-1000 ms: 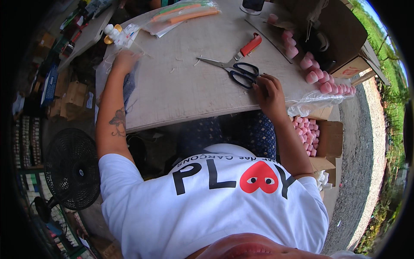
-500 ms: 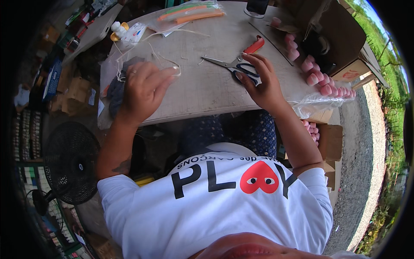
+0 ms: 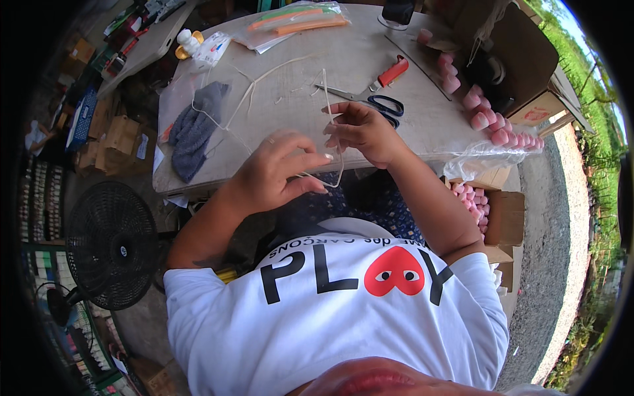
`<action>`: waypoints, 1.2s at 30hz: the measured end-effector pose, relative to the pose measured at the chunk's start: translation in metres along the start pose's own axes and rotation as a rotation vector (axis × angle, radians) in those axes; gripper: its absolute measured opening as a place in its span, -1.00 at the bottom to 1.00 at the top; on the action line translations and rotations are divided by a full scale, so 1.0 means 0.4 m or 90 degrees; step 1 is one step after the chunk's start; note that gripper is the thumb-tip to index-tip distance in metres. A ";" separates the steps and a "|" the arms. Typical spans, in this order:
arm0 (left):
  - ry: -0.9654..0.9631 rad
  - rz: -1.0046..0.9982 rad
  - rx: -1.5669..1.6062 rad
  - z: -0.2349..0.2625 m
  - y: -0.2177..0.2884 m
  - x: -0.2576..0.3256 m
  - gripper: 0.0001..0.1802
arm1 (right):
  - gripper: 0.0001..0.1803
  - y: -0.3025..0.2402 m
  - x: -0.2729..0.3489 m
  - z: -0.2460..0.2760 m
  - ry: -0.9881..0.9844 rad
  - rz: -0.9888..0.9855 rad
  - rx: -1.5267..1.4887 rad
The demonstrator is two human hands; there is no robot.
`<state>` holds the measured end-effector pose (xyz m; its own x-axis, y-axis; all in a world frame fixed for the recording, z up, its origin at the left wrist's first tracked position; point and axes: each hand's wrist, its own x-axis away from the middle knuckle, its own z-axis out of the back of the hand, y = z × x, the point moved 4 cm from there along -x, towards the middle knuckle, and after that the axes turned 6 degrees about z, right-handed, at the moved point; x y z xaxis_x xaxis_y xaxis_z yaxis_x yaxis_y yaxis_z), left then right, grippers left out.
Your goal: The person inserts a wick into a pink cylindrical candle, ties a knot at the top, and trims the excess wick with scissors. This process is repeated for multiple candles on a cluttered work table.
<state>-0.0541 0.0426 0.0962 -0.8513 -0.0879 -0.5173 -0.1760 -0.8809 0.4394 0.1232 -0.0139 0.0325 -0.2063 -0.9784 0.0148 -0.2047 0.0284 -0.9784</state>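
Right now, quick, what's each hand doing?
Left hand: partly curled at the white cord; grip cannot be told.
Right hand: closed, pinching the white cord.

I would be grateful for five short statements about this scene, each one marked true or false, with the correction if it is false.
1. A pale cord is at the fingertips of the right hand. True.
2. The left hand grips the scissors. False: the scissors lie on the table.
3. A grey cloth lies on the left part of the table. True.
4. The fan is white. False: the fan is black.
5. Pink pieces stand on the right side of the table. True.
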 end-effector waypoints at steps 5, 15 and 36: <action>0.124 0.219 -0.268 0.143 -0.362 -0.077 -0.68 | -0.74 -0.066 0.079 0.097 0.082 0.096 -0.018; -0.155 0.382 -0.406 0.129 -0.704 -0.087 -0.79 | -0.73 -0.320 0.171 0.238 0.065 0.339 -0.126; 0.243 0.286 -0.221 0.370 -0.589 0.051 -0.78 | -0.72 -0.649 0.664 0.906 0.284 0.655 -0.082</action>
<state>-0.1031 0.3173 0.0907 -0.5594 -0.5813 -0.5909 0.3768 -0.8133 0.4433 0.4683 -0.3555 0.2158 -0.6527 -0.3178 -0.6878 0.1675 0.8248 -0.5401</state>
